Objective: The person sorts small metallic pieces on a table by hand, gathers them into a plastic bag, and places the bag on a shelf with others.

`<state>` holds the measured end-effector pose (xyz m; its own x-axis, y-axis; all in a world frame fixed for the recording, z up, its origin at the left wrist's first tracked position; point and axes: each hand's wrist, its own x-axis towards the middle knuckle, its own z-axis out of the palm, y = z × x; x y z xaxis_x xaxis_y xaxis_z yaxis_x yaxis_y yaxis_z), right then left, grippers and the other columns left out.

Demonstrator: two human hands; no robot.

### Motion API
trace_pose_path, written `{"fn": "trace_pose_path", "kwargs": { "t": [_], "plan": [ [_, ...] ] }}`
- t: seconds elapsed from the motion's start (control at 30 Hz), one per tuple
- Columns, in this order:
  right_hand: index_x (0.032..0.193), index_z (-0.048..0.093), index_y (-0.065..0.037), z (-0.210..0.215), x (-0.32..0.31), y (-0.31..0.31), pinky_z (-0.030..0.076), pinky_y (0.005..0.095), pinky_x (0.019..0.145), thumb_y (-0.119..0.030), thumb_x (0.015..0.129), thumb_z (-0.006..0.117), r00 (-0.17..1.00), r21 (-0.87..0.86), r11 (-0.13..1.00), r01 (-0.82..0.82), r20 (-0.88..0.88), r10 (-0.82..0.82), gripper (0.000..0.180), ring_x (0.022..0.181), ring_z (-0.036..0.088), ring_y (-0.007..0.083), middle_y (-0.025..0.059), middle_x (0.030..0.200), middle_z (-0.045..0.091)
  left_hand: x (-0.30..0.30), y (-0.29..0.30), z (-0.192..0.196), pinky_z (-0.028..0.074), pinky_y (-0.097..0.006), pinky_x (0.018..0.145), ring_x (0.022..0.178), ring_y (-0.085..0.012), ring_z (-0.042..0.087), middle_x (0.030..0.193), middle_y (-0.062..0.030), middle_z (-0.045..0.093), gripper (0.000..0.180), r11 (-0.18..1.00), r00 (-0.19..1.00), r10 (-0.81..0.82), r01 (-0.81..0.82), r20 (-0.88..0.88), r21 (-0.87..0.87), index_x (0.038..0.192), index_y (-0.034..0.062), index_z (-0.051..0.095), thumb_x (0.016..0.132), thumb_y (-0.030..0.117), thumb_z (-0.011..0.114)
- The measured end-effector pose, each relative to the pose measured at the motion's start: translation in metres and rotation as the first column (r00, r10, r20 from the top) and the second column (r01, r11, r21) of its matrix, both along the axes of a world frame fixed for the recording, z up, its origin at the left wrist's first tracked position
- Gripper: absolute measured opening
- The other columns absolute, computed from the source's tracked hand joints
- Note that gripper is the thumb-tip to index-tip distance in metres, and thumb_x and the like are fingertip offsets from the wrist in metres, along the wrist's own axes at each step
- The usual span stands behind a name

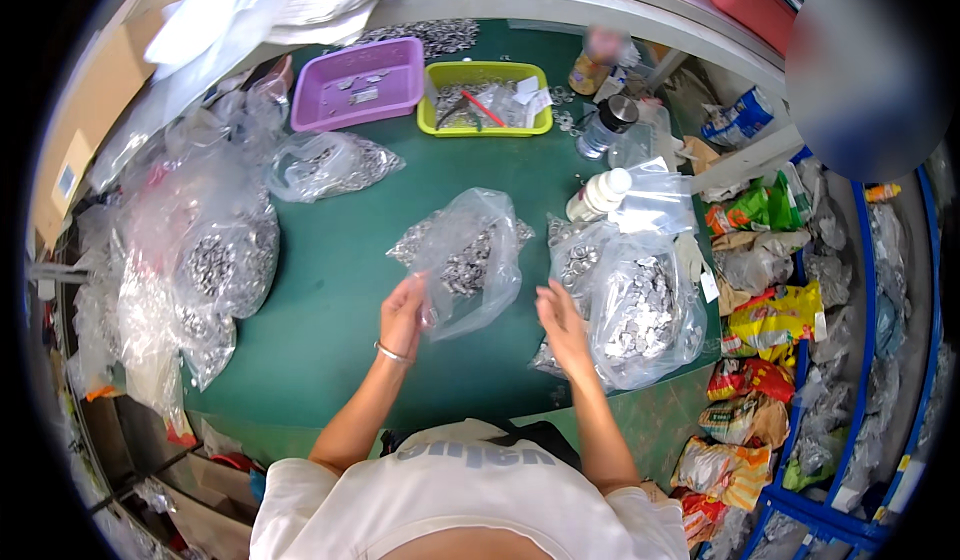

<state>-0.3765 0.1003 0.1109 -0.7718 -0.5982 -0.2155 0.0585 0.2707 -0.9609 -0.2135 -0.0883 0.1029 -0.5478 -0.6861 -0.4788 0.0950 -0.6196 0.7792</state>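
Observation:
A clear plastic bag [466, 260] with small metal parts in it lies on the green tabletop in front of me. My left hand [403, 308], a bracelet at its wrist, pinches the near left edge of this bag. To the bag's right, my right hand [562, 322] is held with fingers partly spread and nothing in them. Just beside that hand sits a fuller clear bag [645, 305] of flat silvery metal pieces. Another clear bag of small metal parts [578, 260] lies beyond my right fingers, partly covered by the fuller one.
Bags of metal parts [215, 255] pile up along the left. At the back are a purple tray [357, 110] and a yellow-green tray [484, 131] with red-handled pliers. A white bottle [600, 196] and a black-lidded jar [607, 125] stand back right. Blue shelving [868, 290] holds packets.

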Motion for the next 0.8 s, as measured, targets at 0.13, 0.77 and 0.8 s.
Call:
{"fn": "trace_pose_path", "kwargs": {
  "t": [0.13, 0.77, 0.8],
  "plan": [
    [0.121, 0.046, 0.003, -0.018, 0.0, -0.068, 0.043, 0.0234, 0.065, -0.028, 0.086, 0.062, 0.958, 0.024, 0.996, 0.087, 0.273, -0.09, 0.05, 0.083, 0.056, 0.013, 0.009, 0.094, 0.061, -0.006, -0.004, 0.047, 0.032, -0.018, 0.044, 0.05, -0.0022, 0.042, 0.059, 0.0055, 0.048, 0.022, 0.936, 0.988, -0.134, 0.153, 0.079, -0.318, 0.103, 0.0041, 0.065, 0.091, 0.018, 0.054],
    [0.105, 0.056, -0.004, 0.004, 0.001, -0.032, 0.043, 0.0283, 0.07, -0.02, 0.084, 0.061, 0.591, -0.227, 0.956, 0.186, 0.803, 0.075, 0.027, 0.089, 0.053, 0.0156, 0.0043, 0.094, 0.057, 0.019, -0.031, 0.116, 0.046, -0.036, 0.057, 0.06, -0.0251, 0.058, 0.065, -0.0155, 0.059, 0.049, 0.433, 0.724, -0.083, 0.645, 0.685, -0.63, 0.118, 0.0, 0.049, 0.082, 0.03, 0.063],
    [0.106, 0.056, -0.004, -0.006, -0.004, -0.035, 0.043, 0.0276, 0.069, -0.02, 0.083, 0.062, 0.589, -0.234, 0.969, 0.079, 0.795, 0.144, 0.028, 0.086, 0.054, 0.0151, 0.0035, 0.091, 0.058, 0.015, -0.034, 0.114, 0.047, -0.038, 0.058, 0.063, -0.0285, 0.059, 0.068, -0.0168, 0.06, 0.046, 0.335, 0.681, -0.064, 0.703, 0.73, -0.627, 0.115, 0.0009, 0.052, 0.081, 0.03, 0.063]
  ]
}}
